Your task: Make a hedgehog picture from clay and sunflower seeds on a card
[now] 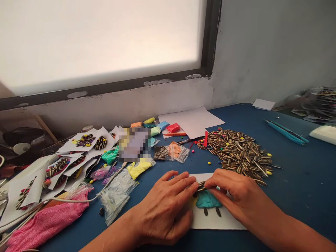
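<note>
A white card (207, 222) lies on the blue table with a patch of turquoise modelling clay (208, 199) on it. Striped sunflower seeds (201, 186) sit along the clay's upper edge, and two dark marks show below it. My left hand (168, 208) rests over the card's left part, fingers stretched out, fingertips beside the seeds. From the right, my right hand (237, 194) pinches at the row of seeds, thumb and fingers closed on a sunflower seed mostly hidden by the fingertips. A bit of yellow shows by my left hand.
A sunflower seed heap (241, 150) with small coloured balls lies behind my right hand. Clay packets (140, 167), a pink cloth (49, 224), a white cable (86, 201) and seed-decorated cards (59, 168) crowd the left. Turquoise tweezers (286, 132) lie at right, white sheets (191, 120) by the wall.
</note>
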Tool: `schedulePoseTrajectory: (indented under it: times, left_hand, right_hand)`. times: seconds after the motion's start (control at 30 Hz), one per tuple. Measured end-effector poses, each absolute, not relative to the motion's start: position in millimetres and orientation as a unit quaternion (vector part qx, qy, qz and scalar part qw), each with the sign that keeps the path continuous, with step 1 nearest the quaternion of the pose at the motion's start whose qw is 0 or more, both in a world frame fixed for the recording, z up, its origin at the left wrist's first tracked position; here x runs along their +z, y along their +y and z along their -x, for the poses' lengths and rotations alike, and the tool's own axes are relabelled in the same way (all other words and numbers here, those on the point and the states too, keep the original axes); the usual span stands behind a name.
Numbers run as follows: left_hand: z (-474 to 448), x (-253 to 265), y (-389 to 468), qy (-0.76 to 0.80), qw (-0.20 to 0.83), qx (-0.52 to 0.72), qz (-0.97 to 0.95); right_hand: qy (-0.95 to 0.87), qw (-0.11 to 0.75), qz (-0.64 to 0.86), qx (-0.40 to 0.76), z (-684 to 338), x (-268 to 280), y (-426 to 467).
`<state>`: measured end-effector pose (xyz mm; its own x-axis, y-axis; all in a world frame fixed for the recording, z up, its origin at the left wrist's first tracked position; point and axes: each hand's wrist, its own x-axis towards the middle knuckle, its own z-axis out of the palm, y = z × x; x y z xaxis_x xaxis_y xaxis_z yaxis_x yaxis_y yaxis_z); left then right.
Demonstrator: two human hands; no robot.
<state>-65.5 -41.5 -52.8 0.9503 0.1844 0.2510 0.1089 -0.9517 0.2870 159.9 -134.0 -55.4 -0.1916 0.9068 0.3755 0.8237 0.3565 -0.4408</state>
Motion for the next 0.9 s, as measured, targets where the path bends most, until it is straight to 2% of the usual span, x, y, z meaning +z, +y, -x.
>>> schedulePoseTrajectory:
  times: [0.37, 0.9]
  left_hand:
    - [65.8, -54.4, -41.5, 0.074, 0.137, 0.126, -0.98]
    - [65.8, -56.3, -41.2, 0.074, 0.148, 0.136, -0.977]
  right_hand:
    - [-0.79, 0.262, 0.554, 0.005, -155.5, -61.3, -134.7]
    - [-0.791, 0.247, 0.559, -0.009, -157.0, -56.0, -133.6]
